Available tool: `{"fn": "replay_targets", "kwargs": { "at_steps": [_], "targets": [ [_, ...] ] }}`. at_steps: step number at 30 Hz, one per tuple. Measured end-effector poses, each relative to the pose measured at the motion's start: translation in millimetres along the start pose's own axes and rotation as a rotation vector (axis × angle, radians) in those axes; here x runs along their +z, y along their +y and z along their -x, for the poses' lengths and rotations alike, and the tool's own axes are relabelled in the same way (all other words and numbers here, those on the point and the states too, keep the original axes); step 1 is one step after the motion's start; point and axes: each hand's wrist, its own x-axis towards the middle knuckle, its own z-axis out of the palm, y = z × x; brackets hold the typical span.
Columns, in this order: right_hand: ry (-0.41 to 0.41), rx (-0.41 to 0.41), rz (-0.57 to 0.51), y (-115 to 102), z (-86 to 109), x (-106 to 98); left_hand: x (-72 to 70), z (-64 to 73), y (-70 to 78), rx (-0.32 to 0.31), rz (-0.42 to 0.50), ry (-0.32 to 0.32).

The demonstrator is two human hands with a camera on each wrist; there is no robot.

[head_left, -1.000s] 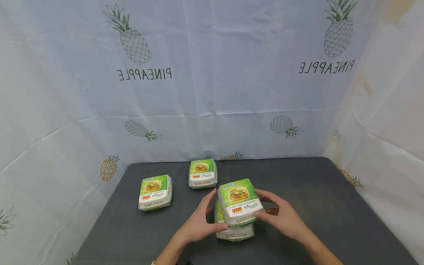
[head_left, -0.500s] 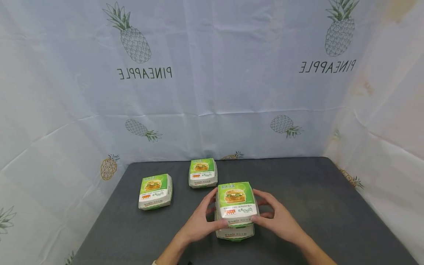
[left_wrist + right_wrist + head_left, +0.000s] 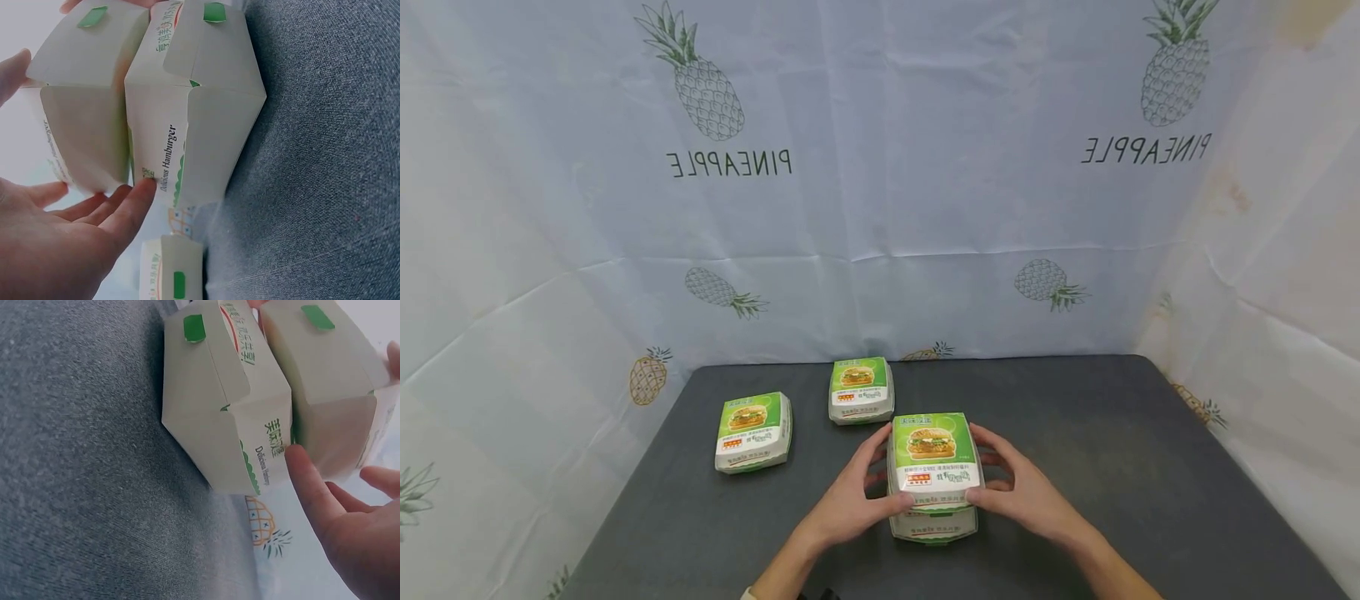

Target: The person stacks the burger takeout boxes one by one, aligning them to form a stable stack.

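A green-and-white hamburger box (image 3: 934, 458) sits squarely on top of a second hamburger box (image 3: 934, 526), whose front lower edge shows beneath it. My left hand (image 3: 848, 502) holds the upper box at its left side, thumb at the front corner and fingers along the side. From the right, my right hand (image 3: 1026, 497) grips the same box in a mirrored way. In the left wrist view one fingertip touches the side of the lower box (image 3: 212, 119). The right wrist view shows a fingertip at the seam between the lower box (image 3: 206, 419) and the upper box (image 3: 331, 412).
Two more hamburger boxes stand on the dark grey table (image 3: 1120, 467): one box (image 3: 753, 433) to the left, another box (image 3: 861, 390) near the back edge. White cloth (image 3: 925, 200) printed with pineapples hangs behind the table and at both sides.
The upper box, tilted and set off to the right a second ago, has shifted left and now lies level over the lower box. My right hand has moved slightly left with it.
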Motion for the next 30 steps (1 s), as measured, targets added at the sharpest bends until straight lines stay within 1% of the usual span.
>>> {"fn": "replay_targets", "kwargs": {
  "at_steps": [7,18,25,30],
  "targets": [
    [-0.032,0.029,-0.034,-0.7,-4.6,-3.5,-0.3,0.2,0.8,-0.006,0.01,-0.008],
    [-0.07,0.013,-0.059,-0.5,-5.1,-3.4,-1.2,-1.2,-2.9,-0.006,0.017,-0.005],
    [-0.071,0.026,-0.051,-1.2,-4.7,-3.9,-1.2,-1.2,-2.5,-0.01,0.031,-0.014],
    [-0.092,0.03,-0.073,-2.1,-3.8,-4.4,-1.0,-0.9,-1.8,-0.008,0.029,-0.014]
  ]
}}
